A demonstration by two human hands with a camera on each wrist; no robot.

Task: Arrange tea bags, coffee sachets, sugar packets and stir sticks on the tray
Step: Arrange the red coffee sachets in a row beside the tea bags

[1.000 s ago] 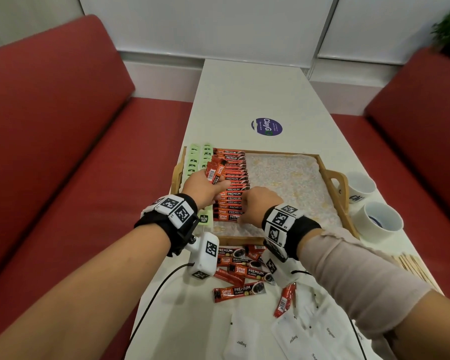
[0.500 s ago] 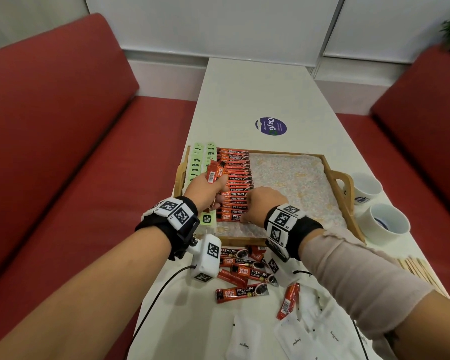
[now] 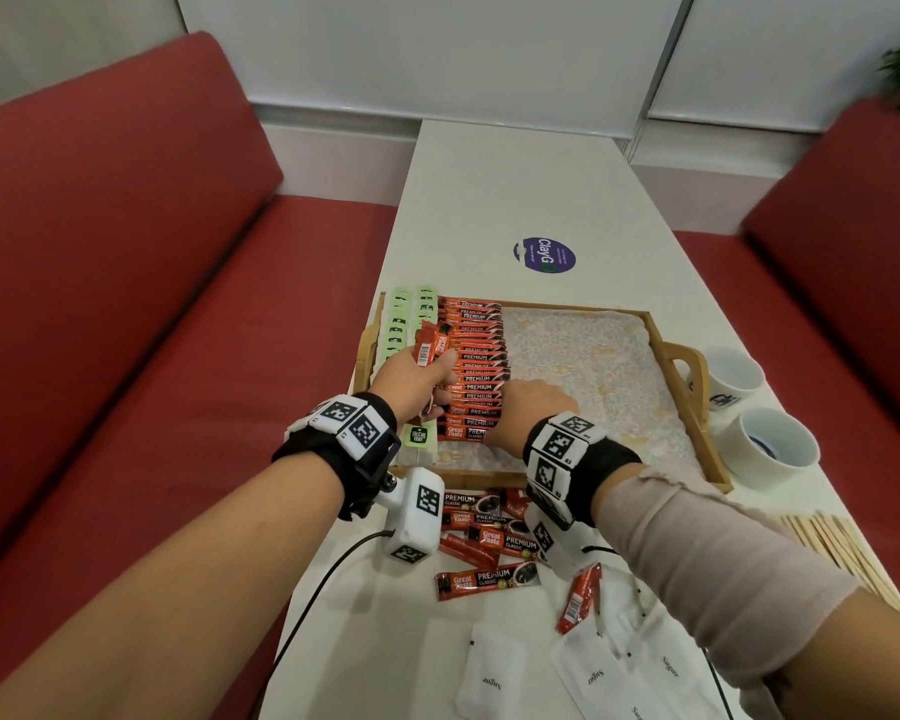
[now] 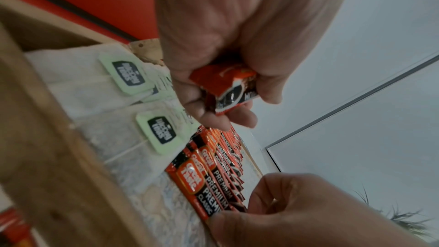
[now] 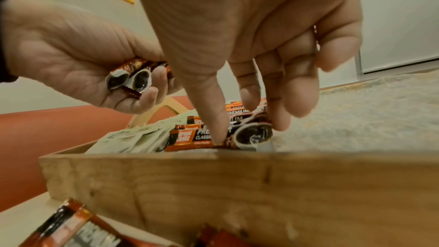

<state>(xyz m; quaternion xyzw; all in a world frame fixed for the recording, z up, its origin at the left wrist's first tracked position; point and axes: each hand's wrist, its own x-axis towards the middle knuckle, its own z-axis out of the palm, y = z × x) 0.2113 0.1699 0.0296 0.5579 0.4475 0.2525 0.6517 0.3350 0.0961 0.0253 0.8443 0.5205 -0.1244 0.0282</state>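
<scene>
A wooden tray [image 3: 689,358] with a patterned liner holds green-tagged tea bags [image 3: 399,324] along its left side. Beside them lies a long overlapping row of red coffee sachets [image 3: 476,366]. My left hand [image 3: 437,376] hovers over the row's left edge and grips a small bundle of coffee sachets [image 4: 228,89] upright. My right hand [image 5: 237,131] is at the near end of the row. Its thumb [image 5: 217,134] and fingers pinch the nearest coffee sachet [image 5: 190,137], which lies on the liner. Loose sachets [image 3: 489,579], white sugar packets [image 3: 489,678] and wooden stir sticks [image 3: 832,543] lie on the table.
Two white cups [image 3: 772,449] stand right of the tray. A purple sticker [image 3: 544,256] marks the white table beyond it. Red bench seats [image 3: 126,304] flank the narrow table. The tray's right half shows only bare liner [image 3: 593,356]. A cable [image 3: 323,589] trails from my left wrist.
Both hands stay nearly in place. My right hand has settled slightly lower on the nearest sachet of the row; my left hand still holds its bundle.
</scene>
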